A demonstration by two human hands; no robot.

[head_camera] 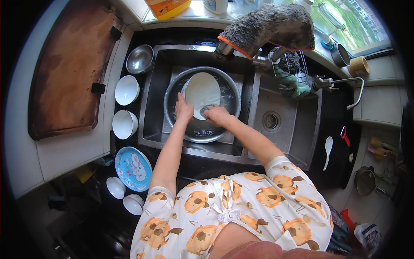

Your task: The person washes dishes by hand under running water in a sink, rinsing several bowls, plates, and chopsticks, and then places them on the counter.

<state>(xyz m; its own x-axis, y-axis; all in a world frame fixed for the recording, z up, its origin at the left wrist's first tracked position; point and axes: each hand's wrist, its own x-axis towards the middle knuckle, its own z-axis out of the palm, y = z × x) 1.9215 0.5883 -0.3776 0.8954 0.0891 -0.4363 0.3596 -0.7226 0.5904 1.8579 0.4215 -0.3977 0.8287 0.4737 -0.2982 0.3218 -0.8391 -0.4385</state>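
Note:
A large white bowl [203,90] is tilted inside a round metal basin [235,121] that stands in the left sink bowl. My left hand [184,108] grips the white bowl by its near left side. In my right hand [218,115] is a grey scrubber [205,111], pressed to the near inner edge of the white bowl. Water with some suds lies in the basin around it. My fingers partly cover the scrubber, and its exact make is hard to tell.
Left of the sink stand a steel bowl [140,59], white bowls [126,90] and a blue rabbit-patterned plate [133,168]. A cloth-wrapped faucet [265,29] overhangs the sink. To the right are the second sink bowl [275,97], a white spoon [328,152] and a red peeler [345,136].

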